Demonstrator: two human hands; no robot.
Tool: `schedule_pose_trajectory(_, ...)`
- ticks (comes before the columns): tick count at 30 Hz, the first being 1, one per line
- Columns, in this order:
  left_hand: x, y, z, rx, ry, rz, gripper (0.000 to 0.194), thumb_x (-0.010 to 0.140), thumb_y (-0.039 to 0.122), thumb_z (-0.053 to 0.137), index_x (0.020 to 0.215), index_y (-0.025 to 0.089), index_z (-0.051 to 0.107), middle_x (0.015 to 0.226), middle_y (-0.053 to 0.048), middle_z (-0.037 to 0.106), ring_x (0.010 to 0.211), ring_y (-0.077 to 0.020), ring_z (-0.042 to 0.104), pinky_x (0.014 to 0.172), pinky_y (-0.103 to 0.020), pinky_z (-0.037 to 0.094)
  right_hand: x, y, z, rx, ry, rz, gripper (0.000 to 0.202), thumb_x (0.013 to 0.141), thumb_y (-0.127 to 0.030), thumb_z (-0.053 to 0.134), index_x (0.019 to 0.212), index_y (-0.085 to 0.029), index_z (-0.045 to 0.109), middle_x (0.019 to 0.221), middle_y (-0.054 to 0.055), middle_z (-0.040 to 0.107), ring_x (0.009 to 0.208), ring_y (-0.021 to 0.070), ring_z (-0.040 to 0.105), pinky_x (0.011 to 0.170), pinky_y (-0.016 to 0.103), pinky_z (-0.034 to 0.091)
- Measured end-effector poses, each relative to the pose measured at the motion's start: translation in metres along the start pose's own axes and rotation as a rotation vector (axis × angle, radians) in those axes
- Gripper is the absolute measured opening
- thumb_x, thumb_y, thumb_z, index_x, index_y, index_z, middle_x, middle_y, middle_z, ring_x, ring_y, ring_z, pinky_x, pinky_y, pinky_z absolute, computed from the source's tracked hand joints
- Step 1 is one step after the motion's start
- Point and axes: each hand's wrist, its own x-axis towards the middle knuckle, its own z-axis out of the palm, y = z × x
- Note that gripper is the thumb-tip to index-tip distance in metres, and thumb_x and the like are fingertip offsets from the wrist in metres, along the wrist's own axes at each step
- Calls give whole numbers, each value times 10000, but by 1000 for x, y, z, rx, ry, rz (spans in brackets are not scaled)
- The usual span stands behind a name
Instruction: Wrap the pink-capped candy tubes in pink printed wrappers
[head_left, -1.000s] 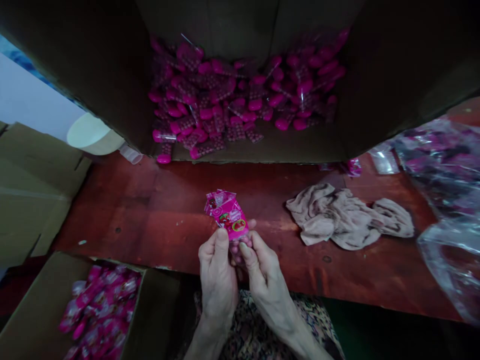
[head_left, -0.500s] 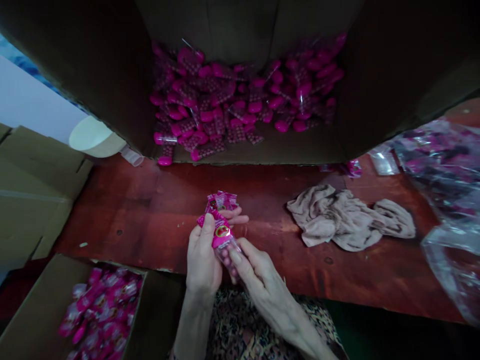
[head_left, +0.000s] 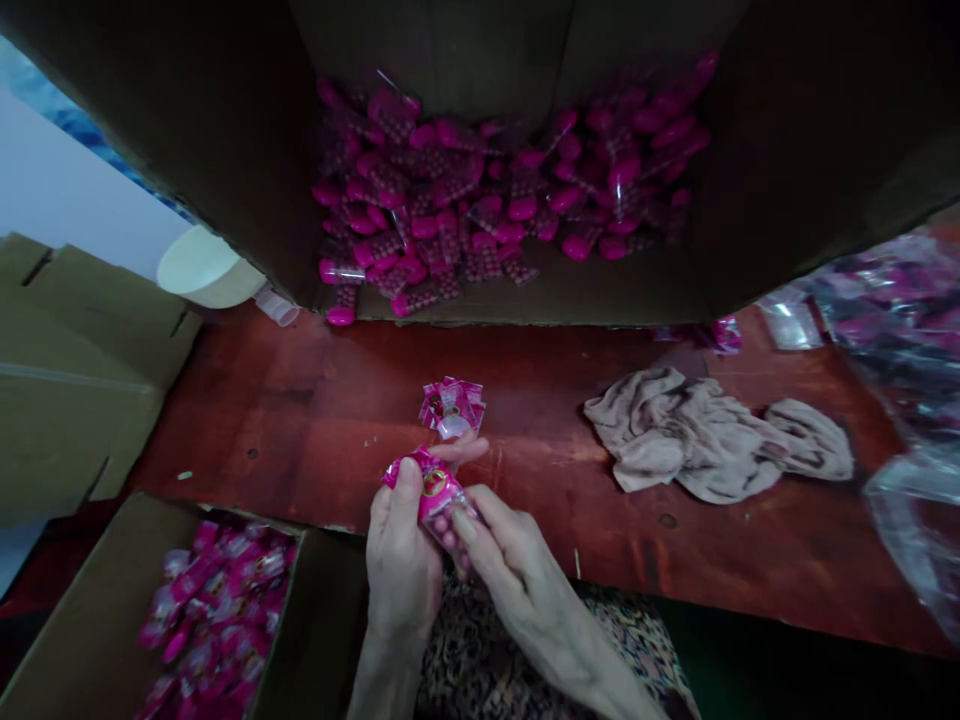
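Between my hands, above the near edge of the table, is a small clear bottle of pink candy balls (head_left: pixel 448 530) with a pink printed wrapper (head_left: pixel 436 484) around its upper part. My left hand (head_left: pixel 405 555) is closed on the wrapped end, thumb on top. My right hand (head_left: pixel 510 560) pinches the lower, clear end with thumb and fingers, one or two fingers reaching out beyond the wrapper. Just past them on the table lies a small pile of flat pink wrappers (head_left: pixel 452 405).
A large cardboard box (head_left: pixel 585 300) opens toward me, holding many pink-capped candy bottles (head_left: pixel 450 200). At lower left a smaller box (head_left: pixel 67 630) holds wrapped ones (head_left: pixel 217 610). A crumpled cloth (head_left: pixel 712 430) lies right, near plastic bags (head_left: pixel 907 320). A white bowl (head_left: pixel 206 268) stands left.
Both hands, with the candy bottle, have drawn slightly toward me, away from the wrapper pile. The wrapper sits lower over the bottle. The whole view has shifted a little.
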Motion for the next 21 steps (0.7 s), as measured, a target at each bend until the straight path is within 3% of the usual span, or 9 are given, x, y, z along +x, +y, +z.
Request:
schedule_pose_trajectory(3,7,9,0,12,-84,13,372,832,428,475,959,148,685,944,-111,716,870,-231,656,739,-321,504,10,-3,-5,137,-19,0,294,941,-371,342,820,-182,532,649,-24,491,565,94,432,533,206,361)
schedule_pose_trajectory(8,16,19,-3,77,-189,-70,283,761,356,599,850,110,708,886,-143,720,802,-263,667,675,-337,515,11,1,-6,245,-37,31,292,930,-401,361,924,-175,547,640,-33,459,556,88,408,528,202,354)
schedule_pose_trajectory(15,21,5,-3,-155,-128,-220,391,839,449,457,963,134,652,866,-119,722,833,-229,662,749,-347,502,11,15,7,237,76,5,297,930,-382,369,1030,-177,561,694,-14,511,600,103,459,575,214,395)
schedule_pose_trajectory(18,15,-5,1,-173,-151,-161,478,846,514,390,997,134,638,920,-126,710,893,-235,647,766,-341,497,11,23,18,120,248,-4,290,934,-358,362,1122,-209,525,840,22,590,738,136,547,673,235,436)
schedule_pose_trajectory(21,10,-12,2,-82,-155,-29,299,833,370,509,987,143,629,971,-114,698,886,-206,642,720,-279,497,12,28,20,7,280,-38,290,946,-335,321,1127,-210,509,850,29,613,728,147,580,650,239,449)
